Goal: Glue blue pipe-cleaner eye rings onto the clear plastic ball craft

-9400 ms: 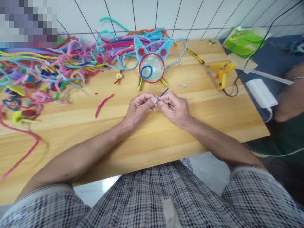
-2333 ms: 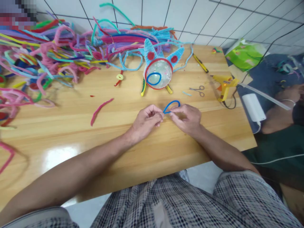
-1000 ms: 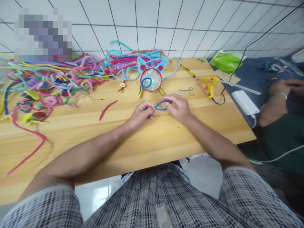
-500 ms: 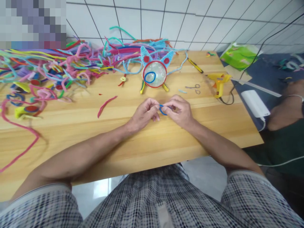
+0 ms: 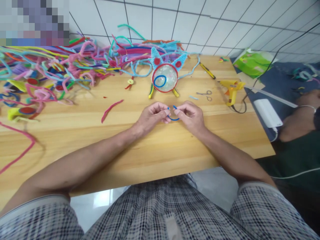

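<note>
Two hands, left hand (image 5: 150, 116) and right hand (image 5: 191, 116), pinch one blue pipe cleaner (image 5: 173, 118) between them.

Fuzzy blue pipe cleaner (image 5: 173, 118); glossy wooden table (image 5: 160, 146)

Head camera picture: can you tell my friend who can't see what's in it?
Two hands, left hand and right hand, pinch a small blue pipe cleaner bent into a loop above a wooden table. Behind them stand a clear ball craft with blue ears, a colourful pipe cleaner pile, scissors and a yellow glue gun.
</note>
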`<state>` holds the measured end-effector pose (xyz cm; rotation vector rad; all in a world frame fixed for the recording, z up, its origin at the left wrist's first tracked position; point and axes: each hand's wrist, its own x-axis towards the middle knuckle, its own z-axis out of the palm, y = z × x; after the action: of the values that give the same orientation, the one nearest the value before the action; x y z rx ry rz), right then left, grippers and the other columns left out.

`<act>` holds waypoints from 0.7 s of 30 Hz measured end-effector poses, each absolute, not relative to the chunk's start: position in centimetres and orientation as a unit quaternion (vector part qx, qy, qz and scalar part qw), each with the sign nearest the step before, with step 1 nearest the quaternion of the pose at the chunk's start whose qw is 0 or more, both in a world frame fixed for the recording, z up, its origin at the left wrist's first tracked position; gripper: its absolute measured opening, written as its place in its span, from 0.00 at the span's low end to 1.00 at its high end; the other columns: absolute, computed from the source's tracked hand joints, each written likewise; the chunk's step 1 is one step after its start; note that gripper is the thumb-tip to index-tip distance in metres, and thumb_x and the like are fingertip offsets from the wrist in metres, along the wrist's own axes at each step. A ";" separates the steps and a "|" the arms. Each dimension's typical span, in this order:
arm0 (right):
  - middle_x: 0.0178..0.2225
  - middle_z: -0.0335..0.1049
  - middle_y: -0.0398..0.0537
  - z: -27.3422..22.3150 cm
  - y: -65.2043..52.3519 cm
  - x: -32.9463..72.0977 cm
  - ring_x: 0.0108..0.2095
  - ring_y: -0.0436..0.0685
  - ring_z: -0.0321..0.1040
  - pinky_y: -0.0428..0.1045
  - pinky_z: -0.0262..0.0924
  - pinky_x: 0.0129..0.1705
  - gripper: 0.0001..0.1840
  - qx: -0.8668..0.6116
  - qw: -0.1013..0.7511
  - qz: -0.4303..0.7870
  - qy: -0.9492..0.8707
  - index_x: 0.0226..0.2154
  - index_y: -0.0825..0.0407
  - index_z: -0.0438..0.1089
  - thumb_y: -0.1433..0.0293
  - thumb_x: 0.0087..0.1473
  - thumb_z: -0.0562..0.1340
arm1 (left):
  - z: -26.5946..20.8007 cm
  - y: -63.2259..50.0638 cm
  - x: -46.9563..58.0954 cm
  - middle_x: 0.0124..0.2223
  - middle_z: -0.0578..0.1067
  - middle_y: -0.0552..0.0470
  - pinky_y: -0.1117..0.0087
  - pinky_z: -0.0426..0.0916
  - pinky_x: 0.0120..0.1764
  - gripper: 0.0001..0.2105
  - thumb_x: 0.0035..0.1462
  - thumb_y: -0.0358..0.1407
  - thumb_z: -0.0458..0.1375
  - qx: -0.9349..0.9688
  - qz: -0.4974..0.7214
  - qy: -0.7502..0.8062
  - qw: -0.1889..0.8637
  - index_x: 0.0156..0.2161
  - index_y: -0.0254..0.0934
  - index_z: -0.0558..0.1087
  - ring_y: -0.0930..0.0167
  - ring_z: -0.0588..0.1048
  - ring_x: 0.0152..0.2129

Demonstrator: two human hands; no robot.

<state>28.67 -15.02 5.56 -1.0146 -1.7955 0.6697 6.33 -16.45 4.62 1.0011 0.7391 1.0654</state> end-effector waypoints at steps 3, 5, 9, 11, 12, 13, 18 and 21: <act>0.30 0.75 0.41 5.4 -14.6 28.9 0.31 0.54 0.68 0.52 0.64 0.37 0.11 -0.420 0.478 0.278 -0.720 0.37 0.45 0.86 0.57 0.68 0.73 | 4.9 -16.7 6.5 0.35 0.87 0.54 0.72 0.82 0.37 0.28 0.53 0.53 0.85 0.434 0.485 0.329 0.684 0.42 0.37 0.78 0.72 0.86 0.29; 0.30 0.75 0.41 5.2 -14.4 29.1 0.31 0.54 0.69 0.52 0.64 0.37 0.12 -0.426 0.486 0.280 -0.710 0.41 0.45 0.88 0.55 0.68 0.73 | 5.2 -17.0 6.5 0.35 0.87 0.53 0.72 0.83 0.37 0.27 0.54 0.52 0.85 0.426 0.487 0.336 0.684 0.43 0.36 0.79 0.72 0.87 0.29; 0.31 0.75 0.41 4.9 -14.0 29.0 0.30 0.54 0.69 0.52 0.65 0.36 0.16 -0.433 0.487 0.271 -0.708 0.44 0.45 0.89 0.52 0.67 0.73 | 5.6 -17.3 6.6 0.35 0.87 0.53 0.73 0.82 0.35 0.24 0.55 0.50 0.84 0.429 0.491 0.344 0.676 0.42 0.36 0.80 0.73 0.86 0.28; 0.31 0.76 0.42 4.8 -14.1 28.9 0.31 0.55 0.70 0.52 0.66 0.36 0.17 -0.430 0.479 0.259 -0.720 0.44 0.45 0.89 0.50 0.68 0.72 | 5.7 -17.3 6.6 0.33 0.86 0.53 0.73 0.82 0.34 0.24 0.55 0.50 0.84 0.436 0.492 0.345 0.670 0.41 0.36 0.81 0.73 0.85 0.26; 0.31 0.77 0.42 4.8 -14.1 28.9 0.32 0.55 0.71 0.53 0.67 0.37 0.19 -0.428 0.473 0.254 -0.727 0.44 0.45 0.89 0.49 0.69 0.71 | 5.7 -17.3 6.6 0.33 0.86 0.53 0.73 0.82 0.33 0.24 0.54 0.51 0.84 0.438 0.491 0.348 0.668 0.42 0.36 0.81 0.73 0.85 0.26; 0.32 0.79 0.44 4.9 -14.2 28.9 0.33 0.56 0.72 0.54 0.68 0.39 0.21 -0.428 0.466 0.249 -0.733 0.44 0.45 0.89 0.47 0.70 0.70 | 5.7 -17.3 6.6 0.33 0.86 0.53 0.73 0.82 0.33 0.24 0.54 0.51 0.84 0.438 0.491 0.350 0.667 0.42 0.37 0.82 0.72 0.85 0.26; 0.41 0.86 0.49 5.6 -13.5 29.7 0.42 0.61 0.78 0.57 0.72 0.49 0.28 -0.466 0.433 0.226 -0.738 0.44 0.46 0.87 0.43 0.75 0.62 | 5.5 -17.3 6.6 0.36 0.87 0.52 0.72 0.83 0.33 0.27 0.51 0.54 0.85 0.435 0.490 0.365 0.662 0.41 0.37 0.82 0.71 0.86 0.28; 0.40 0.85 0.48 6.9 -12.3 31.4 0.41 0.60 0.78 0.56 0.71 0.48 0.21 -0.519 0.418 0.207 -0.716 0.41 0.48 0.85 0.49 0.72 0.65 | 5.4 -17.2 6.5 0.37 0.87 0.52 0.72 0.83 0.34 0.27 0.50 0.54 0.85 0.441 0.486 0.373 0.656 0.41 0.36 0.82 0.71 0.86 0.28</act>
<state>31.42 -12.27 6.90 -1.3020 -1.7960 0.5186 6.53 -17.22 5.43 0.9995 0.8448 1.1013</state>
